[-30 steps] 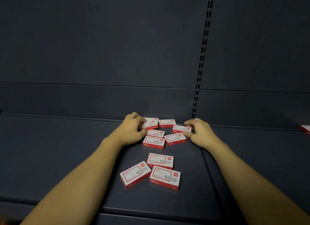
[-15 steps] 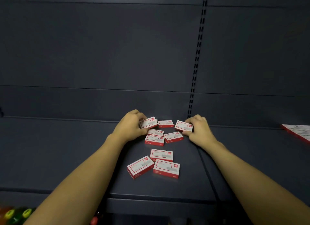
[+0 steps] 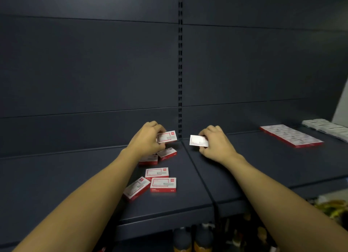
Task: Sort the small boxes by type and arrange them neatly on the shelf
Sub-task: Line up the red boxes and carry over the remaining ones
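We see two hands up over the dark shelf [image 3: 244, 163]. The left hand [image 3: 146, 139] has its fingers curled round a small red and white box [image 3: 167, 136]. That box is lifted, its long side goes left to right, and its right end tips up a little. The right hand [image 3: 216, 141] pinches another box [image 3: 198, 140], also long side left to right, with its white face toward us.

Five more boxes lie flat on the shelf under and near the left hand. The nearest one [image 3: 163, 184] lies straight across. The one beside it [image 3: 136, 188] is turned at a slant. Far to the right, a neat row of boxes [image 3: 291, 136] sits on the shelf.
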A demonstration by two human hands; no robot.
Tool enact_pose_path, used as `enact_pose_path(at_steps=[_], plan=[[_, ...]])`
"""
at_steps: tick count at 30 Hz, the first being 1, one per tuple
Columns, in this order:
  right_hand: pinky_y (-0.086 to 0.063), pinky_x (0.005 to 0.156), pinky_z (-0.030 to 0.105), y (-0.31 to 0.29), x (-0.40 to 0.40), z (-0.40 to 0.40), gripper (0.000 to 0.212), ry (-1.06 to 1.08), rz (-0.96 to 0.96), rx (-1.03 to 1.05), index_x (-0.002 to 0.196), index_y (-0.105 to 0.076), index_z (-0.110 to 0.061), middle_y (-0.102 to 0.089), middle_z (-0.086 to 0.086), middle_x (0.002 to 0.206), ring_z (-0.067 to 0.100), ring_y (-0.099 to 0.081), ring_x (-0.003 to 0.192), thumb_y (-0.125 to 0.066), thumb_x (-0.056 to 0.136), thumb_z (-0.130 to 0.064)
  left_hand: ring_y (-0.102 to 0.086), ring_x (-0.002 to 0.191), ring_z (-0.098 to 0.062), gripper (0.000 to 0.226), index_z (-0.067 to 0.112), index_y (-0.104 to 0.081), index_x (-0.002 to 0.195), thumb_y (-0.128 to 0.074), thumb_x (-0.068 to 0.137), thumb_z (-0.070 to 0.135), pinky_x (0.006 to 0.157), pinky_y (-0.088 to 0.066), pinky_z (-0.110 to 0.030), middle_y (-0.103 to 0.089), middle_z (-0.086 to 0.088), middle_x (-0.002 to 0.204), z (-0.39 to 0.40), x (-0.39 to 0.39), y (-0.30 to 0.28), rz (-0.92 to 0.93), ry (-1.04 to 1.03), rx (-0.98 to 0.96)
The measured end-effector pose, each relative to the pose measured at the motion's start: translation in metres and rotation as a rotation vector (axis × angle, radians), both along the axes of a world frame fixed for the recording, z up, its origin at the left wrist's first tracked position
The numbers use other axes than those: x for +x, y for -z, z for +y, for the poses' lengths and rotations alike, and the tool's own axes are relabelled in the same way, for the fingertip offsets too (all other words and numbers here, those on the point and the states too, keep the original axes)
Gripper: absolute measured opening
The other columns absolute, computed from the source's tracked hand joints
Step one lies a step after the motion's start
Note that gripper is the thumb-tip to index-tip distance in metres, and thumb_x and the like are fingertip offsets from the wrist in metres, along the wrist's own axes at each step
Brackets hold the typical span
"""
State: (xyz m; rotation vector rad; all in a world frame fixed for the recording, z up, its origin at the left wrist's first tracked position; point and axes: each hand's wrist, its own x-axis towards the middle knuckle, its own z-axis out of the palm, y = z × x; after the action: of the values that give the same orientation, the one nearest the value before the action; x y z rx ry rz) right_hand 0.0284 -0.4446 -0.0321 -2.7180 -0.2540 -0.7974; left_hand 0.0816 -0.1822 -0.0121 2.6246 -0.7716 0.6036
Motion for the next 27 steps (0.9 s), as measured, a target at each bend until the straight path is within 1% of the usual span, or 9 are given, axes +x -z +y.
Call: enact_pose_path(at_steps=[2,5,8,12,14,18,22,27], plan=[[-0.043,0.088,0.024,-0.002,-0.010,-0.013,0.039,0.011,0.002,0.000,0.116,-0.064,-0.017,-0.054,-0.005,0.107,0.014,-0.042,0.104,-0.070,0.078,-0.023,-0.048,0.109,-0.013,0.047,0.023,-0.062,0.120,-0.080,0.078,0.036,0.091,-0.046,-0.029,-0.053,0.009,0.112,-0.014,-0.006,0.001,0.012,0.037,-0.015],[-0.041,0.088,0.022,-0.005,-0.025,-0.034,0.040,0.032,-0.010,0.002,0.118,-0.063,-0.016,-0.054,-0.005,0.108,0.014,-0.043,0.104,-0.069,0.079,-0.024,-0.049,0.109,-0.015,0.046,0.020,-0.063,0.118,-0.078,0.076,0.033,0.092,-0.045,-0.029,-0.054,0.006,0.111,-0.036,-0.017,0.004,0.006,0.068,-0.024],[-0.046,0.092,0.028,-0.009,-0.041,-0.057,0.041,0.037,-0.015,-0.011,0.119,-0.063,-0.015,-0.054,-0.004,0.109,0.015,-0.043,0.107,-0.070,0.079,-0.025,-0.048,0.110,-0.016,0.047,0.018,-0.063,0.121,-0.074,0.077,0.029,0.095,-0.046,-0.031,-0.054,0.004,0.114,-0.056,-0.029,0.003,-0.008,0.064,-0.014],[-0.047,0.092,0.029,-0.015,-0.064,-0.093,0.041,0.033,-0.003,-0.020,0.118,-0.063,-0.016,-0.053,-0.004,0.109,0.014,-0.043,0.107,-0.071,0.079,-0.025,-0.048,0.109,-0.015,0.047,0.018,-0.063,0.120,-0.074,0.076,0.029,0.096,-0.047,-0.033,-0.053,0.005,0.112,-0.091,-0.045,0.002,-0.018,0.075,-0.019],[-0.048,0.091,0.031,-0.015,-0.078,-0.113,0.040,0.037,0.002,-0.023,0.116,-0.064,-0.016,-0.052,-0.005,0.107,0.014,-0.043,0.106,-0.070,0.077,-0.025,-0.047,0.111,-0.014,0.046,0.019,-0.062,0.120,-0.073,0.077,0.028,0.096,-0.048,-0.035,-0.053,0.006,0.112,-0.114,-0.055,0.002,-0.019,0.083,0.005],[-0.048,0.092,0.032,-0.011,-0.105,-0.154,0.039,0.038,0.020,-0.040,0.113,-0.064,-0.016,-0.051,-0.005,0.106,0.014,-0.043,0.106,-0.071,0.076,-0.026,-0.047,0.113,-0.015,0.047,0.020,-0.061,0.122,-0.072,0.078,0.028,0.097,-0.047,-0.035,-0.052,0.006,0.114,-0.160,-0.073,0.007,-0.014,0.098,0.034],[-0.046,0.094,0.032,-0.010,-0.127,-0.196,0.037,0.047,0.047,-0.046,0.111,-0.064,-0.016,-0.050,-0.004,0.106,0.017,-0.043,0.109,-0.072,0.076,-0.025,-0.047,0.111,-0.014,0.046,0.020,-0.061,0.121,-0.072,0.078,0.029,0.094,-0.048,-0.035,-0.052,0.007,0.112,-0.202,-0.090,0.011,0.000,0.106,0.032],[-0.043,0.097,0.030,-0.009,-0.145,-0.241,0.040,0.068,0.068,-0.066,0.115,-0.064,-0.014,-0.052,0.001,0.111,0.019,-0.042,0.115,-0.072,0.077,-0.025,-0.048,0.104,-0.012,0.044,0.022,-0.062,0.117,-0.073,0.075,0.031,0.089,-0.051,-0.036,-0.048,0.011,0.105,-0.243,-0.102,0.012,0.024,0.096,0.008]])
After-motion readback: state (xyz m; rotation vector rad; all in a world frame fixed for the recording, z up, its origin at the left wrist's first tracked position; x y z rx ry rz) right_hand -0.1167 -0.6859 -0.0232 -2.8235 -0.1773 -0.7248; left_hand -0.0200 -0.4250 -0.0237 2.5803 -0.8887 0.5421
